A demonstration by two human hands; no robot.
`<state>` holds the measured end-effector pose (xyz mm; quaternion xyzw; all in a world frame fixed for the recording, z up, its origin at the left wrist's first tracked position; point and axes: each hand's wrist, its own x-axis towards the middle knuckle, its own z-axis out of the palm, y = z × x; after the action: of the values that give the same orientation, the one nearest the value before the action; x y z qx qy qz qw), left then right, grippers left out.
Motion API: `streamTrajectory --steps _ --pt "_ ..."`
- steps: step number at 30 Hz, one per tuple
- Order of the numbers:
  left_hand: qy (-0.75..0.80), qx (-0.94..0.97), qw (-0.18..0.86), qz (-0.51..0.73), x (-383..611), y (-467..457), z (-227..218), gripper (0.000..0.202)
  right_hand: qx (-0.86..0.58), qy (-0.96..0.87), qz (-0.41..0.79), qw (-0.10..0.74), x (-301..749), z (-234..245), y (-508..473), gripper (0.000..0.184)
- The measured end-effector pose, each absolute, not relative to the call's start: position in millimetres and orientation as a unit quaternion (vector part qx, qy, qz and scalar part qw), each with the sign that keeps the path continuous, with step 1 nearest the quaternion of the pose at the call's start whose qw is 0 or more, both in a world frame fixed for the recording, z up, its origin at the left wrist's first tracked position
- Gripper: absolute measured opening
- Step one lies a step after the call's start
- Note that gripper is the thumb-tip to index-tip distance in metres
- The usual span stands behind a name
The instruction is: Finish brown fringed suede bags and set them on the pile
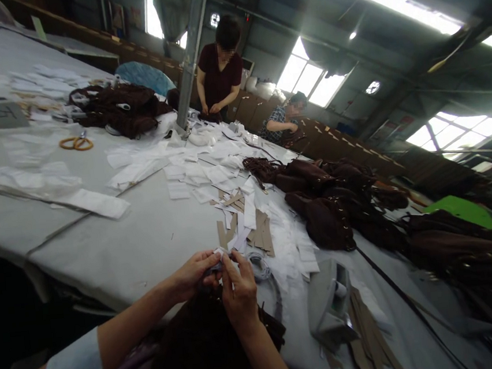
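My left hand (203,273) and my right hand (239,289) meet near the table's front edge, fingers closed in a pinch. Between their fingertips is a small white piece (219,251), perhaps paper or plastic; its exact kind is too small to make out. Directly beneath the hands a dark brown leather bag (195,340) rests against my body, partly covered by my right forearm. Just beyond my right hand lie a roll of clear tape (259,264) and several flat tan strips (259,235).
White paper slips (192,172) spread over the grey table (146,234). Brown bags (323,217) pile up at right, beside a grey dispenser (329,304). Orange-handled scissors (76,143) lie at left. A metal post (192,53) rises ahead. Two people work across the table.
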<state>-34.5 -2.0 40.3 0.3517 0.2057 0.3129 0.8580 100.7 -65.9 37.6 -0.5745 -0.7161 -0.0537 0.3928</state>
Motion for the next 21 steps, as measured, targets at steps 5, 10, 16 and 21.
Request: streamTrajectory --steps 5,10,16,21 --pt "0.239 0.307 0.863 0.322 -36 -1 36 0.028 -0.584 -0.736 -0.082 0.333 101 33 -70 0.045" --pt "0.258 0.289 0.868 0.311 -43 3 37 0.027 -0.567 -0.765 -0.080 0.295 98 26 -81 0.050" --pt "0.306 0.311 0.850 0.295 -46 -1 43 0.027 -0.636 -0.646 -0.104 0.410 156 56 -119 0.037" --pt "0.326 0.322 0.842 0.287 -46 -6 36 0.029 -0.836 -0.274 -0.074 0.469 282 78 -181 0.050"
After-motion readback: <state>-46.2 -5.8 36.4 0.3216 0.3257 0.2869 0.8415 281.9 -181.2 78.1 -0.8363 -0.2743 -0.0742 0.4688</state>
